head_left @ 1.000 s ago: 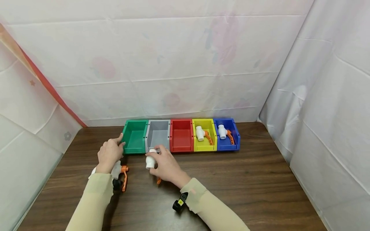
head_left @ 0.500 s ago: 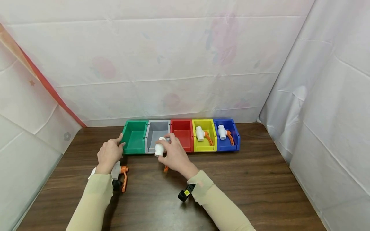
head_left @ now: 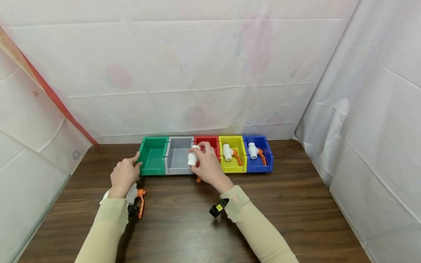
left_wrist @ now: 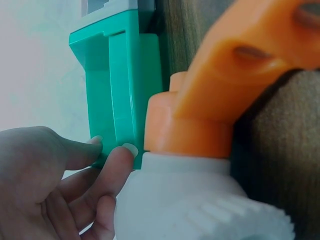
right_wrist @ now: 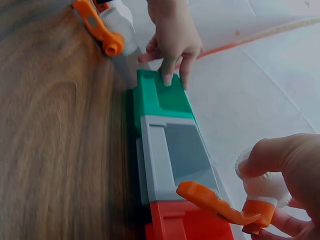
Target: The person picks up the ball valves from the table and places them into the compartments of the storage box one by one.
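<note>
right hand (head_left: 209,166), mid-frame: fingers clamped on white valve (head_left: 192,157).
orange handle (right_wrist: 209,202) should clear red bin (right_wrist: 200,224) rim; left hand (head_left: 124,175) fingers apart.

Wht cloth (head_left: 204,65) behind brn tbl (head_left: 306,208)

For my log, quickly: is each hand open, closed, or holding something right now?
Left hand: touching the green bin; whether it grips, I can't tell.
Right hand: holding an orange-handled white valve.
</note>
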`<action>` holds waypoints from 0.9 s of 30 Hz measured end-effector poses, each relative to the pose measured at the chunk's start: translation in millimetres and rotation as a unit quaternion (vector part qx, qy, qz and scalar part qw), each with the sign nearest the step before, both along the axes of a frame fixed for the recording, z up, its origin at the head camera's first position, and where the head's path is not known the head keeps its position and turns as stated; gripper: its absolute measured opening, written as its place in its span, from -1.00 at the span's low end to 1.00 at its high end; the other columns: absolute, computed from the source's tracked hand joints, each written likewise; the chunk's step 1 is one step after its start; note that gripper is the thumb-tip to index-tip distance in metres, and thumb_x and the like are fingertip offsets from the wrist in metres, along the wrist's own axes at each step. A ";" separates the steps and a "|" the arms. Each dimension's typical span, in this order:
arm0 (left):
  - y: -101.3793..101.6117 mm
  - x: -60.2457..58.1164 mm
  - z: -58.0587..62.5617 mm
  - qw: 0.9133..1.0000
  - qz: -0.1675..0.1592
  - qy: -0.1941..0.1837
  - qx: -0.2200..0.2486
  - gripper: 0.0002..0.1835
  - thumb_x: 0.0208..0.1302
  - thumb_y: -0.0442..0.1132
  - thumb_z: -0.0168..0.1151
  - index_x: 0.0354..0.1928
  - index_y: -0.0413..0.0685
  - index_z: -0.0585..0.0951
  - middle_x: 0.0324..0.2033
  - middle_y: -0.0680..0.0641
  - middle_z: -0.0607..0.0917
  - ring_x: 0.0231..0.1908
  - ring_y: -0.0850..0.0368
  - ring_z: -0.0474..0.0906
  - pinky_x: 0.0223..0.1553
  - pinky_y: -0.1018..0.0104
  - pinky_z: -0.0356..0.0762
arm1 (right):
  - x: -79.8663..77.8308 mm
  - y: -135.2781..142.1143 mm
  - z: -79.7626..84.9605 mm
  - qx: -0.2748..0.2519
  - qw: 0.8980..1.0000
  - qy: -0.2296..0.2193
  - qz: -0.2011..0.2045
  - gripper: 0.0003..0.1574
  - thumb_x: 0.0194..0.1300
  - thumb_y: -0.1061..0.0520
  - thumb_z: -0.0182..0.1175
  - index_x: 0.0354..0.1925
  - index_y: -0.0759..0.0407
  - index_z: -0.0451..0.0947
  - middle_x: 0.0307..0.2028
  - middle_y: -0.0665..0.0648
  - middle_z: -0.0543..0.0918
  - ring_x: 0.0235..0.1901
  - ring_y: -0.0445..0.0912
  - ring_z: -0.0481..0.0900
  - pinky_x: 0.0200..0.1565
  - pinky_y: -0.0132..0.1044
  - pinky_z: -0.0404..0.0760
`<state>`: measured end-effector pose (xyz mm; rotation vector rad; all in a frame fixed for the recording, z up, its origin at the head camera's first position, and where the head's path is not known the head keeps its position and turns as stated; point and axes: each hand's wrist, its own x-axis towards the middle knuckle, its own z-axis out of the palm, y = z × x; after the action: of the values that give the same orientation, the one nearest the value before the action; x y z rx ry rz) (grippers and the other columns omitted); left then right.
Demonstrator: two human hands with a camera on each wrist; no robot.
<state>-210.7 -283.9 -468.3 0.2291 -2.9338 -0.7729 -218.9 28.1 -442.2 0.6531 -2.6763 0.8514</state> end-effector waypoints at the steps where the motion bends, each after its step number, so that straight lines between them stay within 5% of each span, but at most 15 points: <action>1: -0.2 0.0 -0.4 1.000 0.001 0.000 0.000 -0.44 0.51 -0.10 0.10 0.48 0.08 0.29 -0.63 -0.03 0.65 -0.71 0.05 0.49 -0.71 0.14 0.29 | -1.7 1.3 0.0 0.000 1.000 -0.001 -0.003 -0.37 0.07 0.11 0.51 0.13 -0.08 0.57 0.21 0.10 0.29 0.03 -0.01 0.34 -0.09 -0.25 0.58; 11: -1.2 0.9 -1.6 1.000 -0.003 0.003 -0.001 -0.45 0.51 -0.11 0.09 0.48 0.08 0.29 -0.69 0.00 0.61 -0.74 0.02 0.43 -0.75 0.16 0.23 | -11.8 11.0 4.0 0.014 1.000 -0.010 -0.016 -0.31 0.10 0.17 0.50 0.21 -0.07 0.55 0.25 0.12 0.25 0.04 0.02 0.33 -0.05 -0.23 0.56; 27: 3.2 2.1 -0.8 1.000 0.005 -0.001 0.001 -0.45 0.51 -0.11 0.10 0.48 0.11 0.29 -0.65 -0.02 0.63 -0.73 0.03 0.46 -0.72 0.15 0.27 | -36.1 19.9 -4.1 0.036 0.997 0.055 -0.036 -0.30 0.11 0.27 0.43 0.23 0.00 0.53 0.30 0.15 0.23 0.16 0.10 0.30 0.08 -0.16 0.53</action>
<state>-208.6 -280.7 -469.1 0.2459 -2.9318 -0.7751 -255.1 47.9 -446.4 0.5989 -2.6233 0.6830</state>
